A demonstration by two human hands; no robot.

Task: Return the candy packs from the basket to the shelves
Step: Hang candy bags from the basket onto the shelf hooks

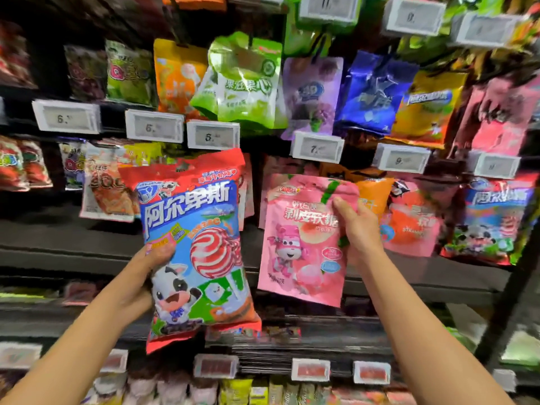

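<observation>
My left hand [146, 276] grips a large blue and red lollipop pack [195, 247] with a cartoon cow by its left edge, thumb on the front. It is held up in front of the middle shelf row. My right hand [358, 229] grips a pink peach candy pack [301, 244] by its upper right edge, level with the hanging packs of the same row. The basket is out of sight.
Hanging candy packs fill the shelves: a green pack [248, 80], a purple pack [312, 95] and a blue pack [374, 92] above, orange and pink ones [409, 220] right of my hand. White price tags [213, 134] line the rails. A dark upright post [514, 282] stands at the right.
</observation>
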